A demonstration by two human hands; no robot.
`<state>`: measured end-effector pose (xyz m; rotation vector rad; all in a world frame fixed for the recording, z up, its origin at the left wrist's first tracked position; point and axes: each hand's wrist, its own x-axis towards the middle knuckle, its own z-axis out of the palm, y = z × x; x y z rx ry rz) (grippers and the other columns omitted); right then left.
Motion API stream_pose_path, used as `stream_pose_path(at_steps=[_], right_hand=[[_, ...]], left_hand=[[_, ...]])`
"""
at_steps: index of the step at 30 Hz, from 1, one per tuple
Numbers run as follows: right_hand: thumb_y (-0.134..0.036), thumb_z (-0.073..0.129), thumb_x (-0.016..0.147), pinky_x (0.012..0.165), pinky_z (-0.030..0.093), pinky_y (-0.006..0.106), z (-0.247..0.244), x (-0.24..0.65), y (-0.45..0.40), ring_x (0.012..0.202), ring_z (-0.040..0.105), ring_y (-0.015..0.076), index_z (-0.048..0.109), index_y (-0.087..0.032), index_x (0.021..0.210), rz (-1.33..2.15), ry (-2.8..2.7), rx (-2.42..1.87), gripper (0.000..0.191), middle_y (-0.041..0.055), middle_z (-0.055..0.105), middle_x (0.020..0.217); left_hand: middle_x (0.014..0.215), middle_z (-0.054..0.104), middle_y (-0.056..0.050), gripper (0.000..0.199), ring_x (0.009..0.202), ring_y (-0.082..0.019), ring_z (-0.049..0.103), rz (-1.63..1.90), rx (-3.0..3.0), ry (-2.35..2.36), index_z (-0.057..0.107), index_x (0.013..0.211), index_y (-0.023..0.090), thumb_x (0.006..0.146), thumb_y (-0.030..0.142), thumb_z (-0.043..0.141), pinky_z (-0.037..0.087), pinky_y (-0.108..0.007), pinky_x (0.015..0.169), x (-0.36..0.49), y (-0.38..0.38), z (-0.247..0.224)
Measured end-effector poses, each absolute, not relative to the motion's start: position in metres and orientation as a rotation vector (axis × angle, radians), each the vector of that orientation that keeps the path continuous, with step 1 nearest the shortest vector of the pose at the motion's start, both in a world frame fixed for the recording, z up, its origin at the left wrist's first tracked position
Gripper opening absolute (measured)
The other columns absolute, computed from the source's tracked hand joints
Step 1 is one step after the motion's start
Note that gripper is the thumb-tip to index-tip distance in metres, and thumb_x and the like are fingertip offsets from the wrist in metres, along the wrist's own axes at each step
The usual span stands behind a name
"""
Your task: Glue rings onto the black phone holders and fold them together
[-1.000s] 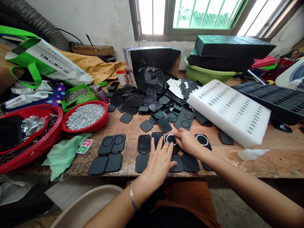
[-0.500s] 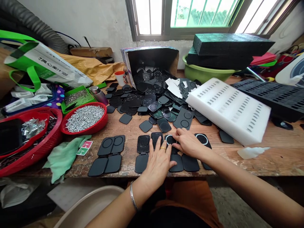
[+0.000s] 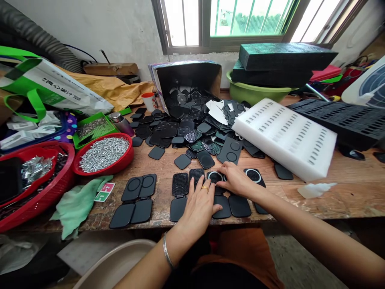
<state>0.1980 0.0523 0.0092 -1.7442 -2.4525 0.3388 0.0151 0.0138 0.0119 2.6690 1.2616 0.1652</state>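
The view turns slightly right and tilts, so the near edge of the tabletop (image 3: 288, 204) now sits lower at its left end, higher at its right. The right hand's (image 3: 234, 179) thumb and forefinger look slightly further apart.

At the middle of the frame, the left hand (image 3: 198, 204) covers the lower flap of a black case (image 3: 196, 176). Beside it, the right hand (image 3: 236, 179) hides most of another panel, and whether its fingers pinch anything cannot be told. Both forearms run out of view, one at the bottom edge, one at the right. The left edge cuts off the red basket (image 3: 67, 176) and the bag (image 3: 64, 88); the right edge crops the fan (image 3: 371, 86), and the top edge the window (image 3: 254, 18). A pale basin (image 3: 120, 246) leaves through the bottom. Pieces in the green tray (image 3: 78, 138) are too small to identify.
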Motion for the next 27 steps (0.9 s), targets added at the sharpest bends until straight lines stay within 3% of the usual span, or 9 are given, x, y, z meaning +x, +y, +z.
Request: stream_pose_path(at_steps=[7, 13, 18, 27], right_hand=[[-0.034, 0.071, 0.079, 0.081, 0.042, 0.031, 0.007, 0.199, 0.052, 0.096, 0.054, 0.0235, 0.068, -0.013, 0.105, 0.343, -2.442, -1.731, 0.034, 0.0110, 0.059, 0.099], [-0.033, 0.071, 0.079, 0.079, 0.042, 0.031, 0.010, 0.199, 0.052, 0.093, 0.055, 0.0237, 0.070, -0.012, 0.103, 0.324, -2.458, -1.729, 0.032, 0.0117, 0.060, 0.097], [-0.035, 0.073, 0.077, 0.081, 0.042, 0.030, 0.006, 0.199, 0.052, 0.095, 0.055, 0.0231, 0.069, -0.014, 0.106, 0.328, -2.432, -1.735, 0.035, 0.0114, 0.060, 0.100], [-0.040, 0.071, 0.078, 0.078, 0.042, 0.036, 0.015, 0.190, 0.054, 0.094, 0.055, 0.0280, 0.070, -0.015, 0.098, 0.259, -2.513, -1.820, 0.031, 0.0143, 0.061, 0.103]], left_hand=[[0.135, 0.050, -0.019, 0.062, 0.135, -0.037, 0.034, 0.148, 2.631, 1.353, 0.053, 0.129, 0.014, 0.076, 0.041, 0.072, 0.022, -0.058, 0.112, 0.015, 0.013, 0.010], [0.131, 0.054, -0.019, 0.071, 0.135, -0.037, 0.034, 0.219, 2.628, 1.373, 0.049, 0.129, 0.008, 0.072, 0.041, 0.076, 0.019, -0.060, 0.112, 0.018, 0.013, 0.010], [0.123, 0.060, -0.017, 0.059, 0.131, -0.037, 0.039, 0.214, 2.609, 1.441, 0.059, 0.114, 0.010, 0.069, 0.043, 0.078, 0.020, -0.060, 0.112, 0.019, 0.011, 0.014], [0.118, 0.062, -0.013, 0.056, 0.129, -0.039, 0.040, 0.187, 2.690, 1.384, 0.062, 0.115, 0.013, 0.073, 0.047, 0.073, 0.018, -0.061, 0.112, 0.019, 0.013, 0.015]])
